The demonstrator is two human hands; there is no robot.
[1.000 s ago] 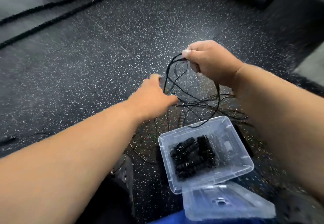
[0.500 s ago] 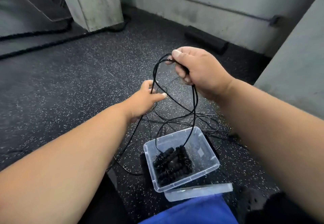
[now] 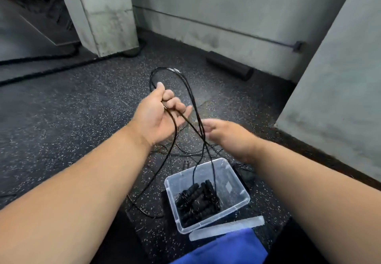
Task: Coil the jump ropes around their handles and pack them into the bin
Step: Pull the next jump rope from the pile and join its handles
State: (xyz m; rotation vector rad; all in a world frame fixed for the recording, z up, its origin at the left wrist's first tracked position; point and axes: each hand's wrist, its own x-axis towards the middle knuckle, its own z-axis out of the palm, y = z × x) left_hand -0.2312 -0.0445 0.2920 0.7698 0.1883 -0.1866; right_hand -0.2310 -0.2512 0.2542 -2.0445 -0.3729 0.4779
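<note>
From the head camera, the left hand (image 3: 162,117) is raised palm-up above and behind the bin (image 3: 208,195), thumb and curled fingers pinching several strands of the black jump rope (image 3: 186,87). The rope arches up in a loop beyond the fingers, then falls past the palm toward the bin and the speckled floor (image 3: 82,106). The right hand (image 3: 227,134) hangs just beside the falling strands, blurred; its fingers look loosely spread and hold nothing, though whether they brush the rope cannot be told.

Half a second ago the right hand gripped the top of the loop, fist closed, and the left only pinched lower strands; now the loop sits in the left hand and the right has let go and dropped lower.

The clear plastic bin holds a heap of black coiled ropes (image 3: 196,201) in its near-left half. Its lid (image 3: 226,227) lies flat against the bin's near side. More loose rope sprawls on the floor behind the bin.
</note>
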